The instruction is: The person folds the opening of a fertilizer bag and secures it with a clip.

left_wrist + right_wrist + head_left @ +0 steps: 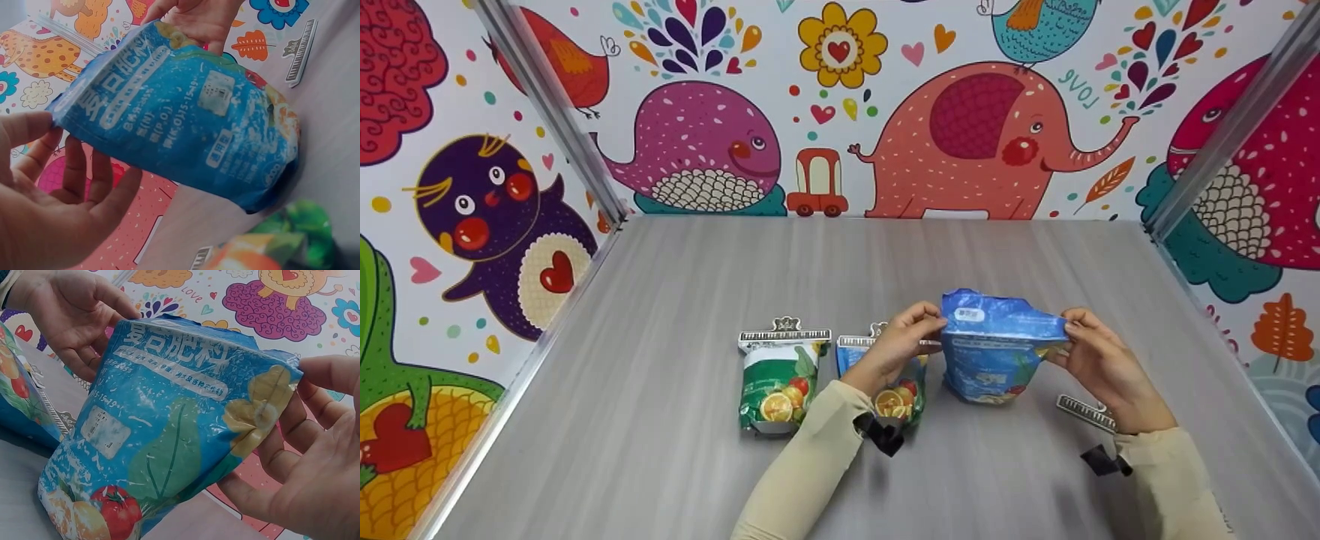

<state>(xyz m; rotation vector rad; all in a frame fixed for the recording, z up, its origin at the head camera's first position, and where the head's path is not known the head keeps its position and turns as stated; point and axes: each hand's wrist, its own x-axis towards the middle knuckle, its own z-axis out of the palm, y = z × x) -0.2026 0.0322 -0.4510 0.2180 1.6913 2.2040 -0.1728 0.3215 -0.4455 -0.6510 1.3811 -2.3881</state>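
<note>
A blue fertilizer bag (990,367), with Chinese print, a flower and a tomato on its front (169,427), is held upright between both hands. At its upper left corner my left hand (896,349) pinches the edge between thumb and finger. The opposite upper corner is pinched by my right hand (1102,367). The bag's top strip folds backward along a crease, with an uneven edge. Whether its base touches the table cannot be told. Beside my right wrist a loose clip (1086,412) with a piano-key pattern lies on the table, partly covered by the hand.
To the left stands a green and white bag (776,382) with a piano-key clip (785,334) across its top. Another clipped bag (916,382) sits partly behind my left forearm. Printed panels (840,112) enclose the grey table (675,300) at the back and sides.
</note>
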